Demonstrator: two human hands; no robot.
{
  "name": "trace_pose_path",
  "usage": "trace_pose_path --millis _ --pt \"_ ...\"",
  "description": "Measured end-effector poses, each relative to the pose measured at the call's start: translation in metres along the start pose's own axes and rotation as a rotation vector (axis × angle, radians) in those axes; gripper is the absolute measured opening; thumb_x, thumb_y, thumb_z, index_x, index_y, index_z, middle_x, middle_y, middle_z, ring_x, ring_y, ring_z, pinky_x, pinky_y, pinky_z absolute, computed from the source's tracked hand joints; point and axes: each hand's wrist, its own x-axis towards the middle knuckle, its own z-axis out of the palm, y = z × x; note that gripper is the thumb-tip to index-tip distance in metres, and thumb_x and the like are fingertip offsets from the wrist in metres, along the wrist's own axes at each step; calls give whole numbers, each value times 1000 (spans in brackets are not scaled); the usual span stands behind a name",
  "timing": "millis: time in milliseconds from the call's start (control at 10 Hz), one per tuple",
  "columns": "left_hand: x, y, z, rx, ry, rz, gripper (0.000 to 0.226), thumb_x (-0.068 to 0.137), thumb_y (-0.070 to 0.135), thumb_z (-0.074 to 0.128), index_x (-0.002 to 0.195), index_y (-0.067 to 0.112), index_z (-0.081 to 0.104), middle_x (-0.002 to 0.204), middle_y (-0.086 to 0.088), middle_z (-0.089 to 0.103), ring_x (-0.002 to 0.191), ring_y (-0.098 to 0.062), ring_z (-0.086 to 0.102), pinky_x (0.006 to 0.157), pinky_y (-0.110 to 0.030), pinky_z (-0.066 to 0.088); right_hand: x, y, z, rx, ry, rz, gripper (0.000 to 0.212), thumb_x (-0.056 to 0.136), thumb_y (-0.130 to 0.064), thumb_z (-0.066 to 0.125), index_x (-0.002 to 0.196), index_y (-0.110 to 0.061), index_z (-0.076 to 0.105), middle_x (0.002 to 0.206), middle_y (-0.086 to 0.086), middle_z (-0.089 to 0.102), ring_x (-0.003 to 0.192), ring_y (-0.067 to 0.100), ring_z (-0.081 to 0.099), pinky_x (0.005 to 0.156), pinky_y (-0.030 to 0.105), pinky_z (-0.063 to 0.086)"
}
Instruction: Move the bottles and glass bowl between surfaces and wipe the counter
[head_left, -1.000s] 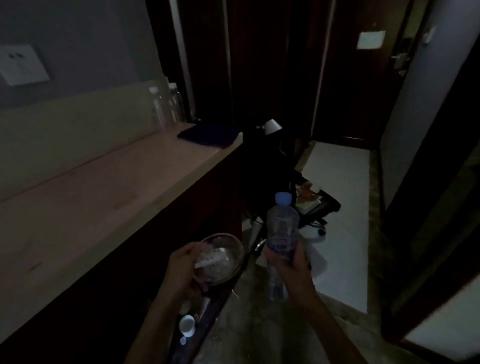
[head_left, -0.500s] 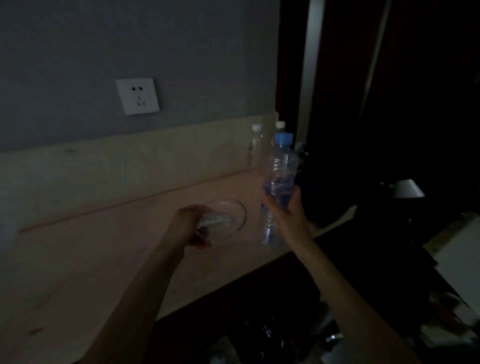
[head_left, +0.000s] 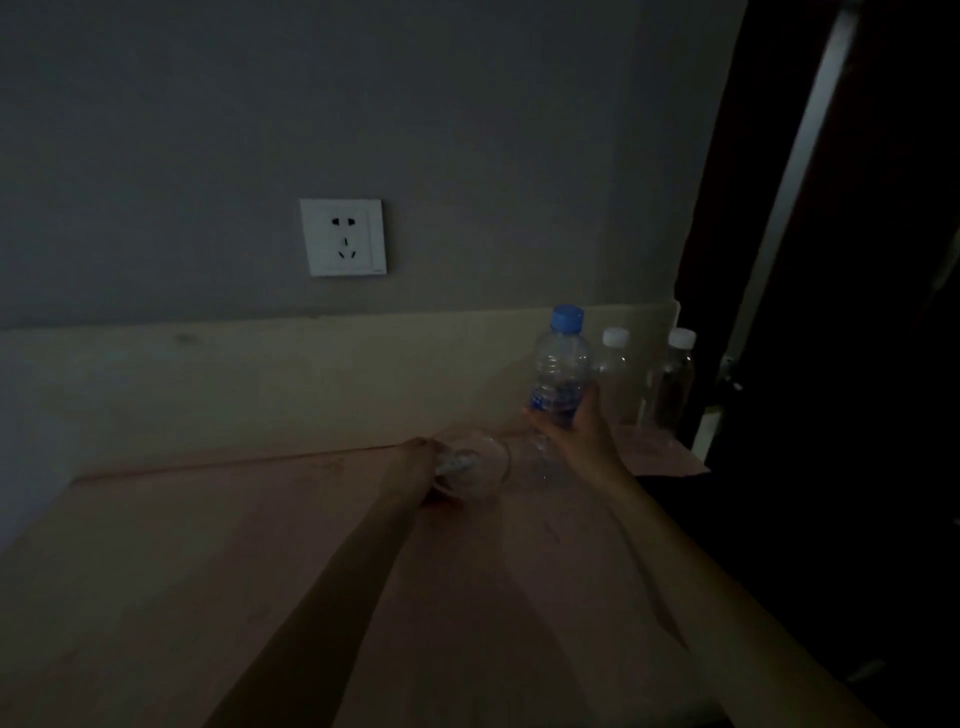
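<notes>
My right hand (head_left: 579, 434) grips a clear plastic bottle (head_left: 558, 374) with a blue cap and blue label, held upright with its base low over the pale wooden counter (head_left: 208, 571). My left hand (head_left: 415, 467) pinches the rim of a small glass bowl (head_left: 480, 467) that sits at or just above the counter, just left of the bottle. Two clear bottles with white caps (head_left: 615, 379) (head_left: 675, 384) stand at the counter's far right end against the backsplash. The room is dim.
A white wall socket (head_left: 343, 236) is on the grey wall above the cream backsplash (head_left: 260, 384). A dark doorway and door frame (head_left: 810, 260) border the counter on the right. The counter's right edge drops off to dark space.
Both hands have carried the bottle and the bowl up from below the counter's edge and across onto the counter toward the wall. The view has turned left toward the wall.
</notes>
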Motion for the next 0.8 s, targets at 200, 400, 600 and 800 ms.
trace_pose_path --millis 200,400,600,800 --pt "24 9 19 -47 82 -18 26 104 19 39 123 11 54 106 -23 66 66 -25 61 65 -36 58 35 32 7 3 -43 14 65 81 -22 77 134 -11 40 120 2 59 107 10 59 75 -2 42" --pt "61 -9 24 116 195 50 28 104 17 37 87 11 59 87 -19 66 57 -27 66 48 -30 58 50 40 8 7 -64 -11 59 80 -23 77 125 -18 40 120 1 59 105 3 59 82 7 46" --pt "65 -11 26 150 203 82 31 103 17 40 106 -2 64 107 -31 66 88 -42 67 70 -45 58 46 46 15 -29 -36 -42 57 77 -22 80 118 -17 39 118 4 54 108 14 56 91 22 47" --pt "49 -11 16 93 154 53 54 88 52 56 92 -2 58 71 -16 62 44 -19 56 33 -18 38 15 52 7 15 -99 0 82 75 -10 81 137 -1 29 125 0 53 116 12 55 90 3 41"
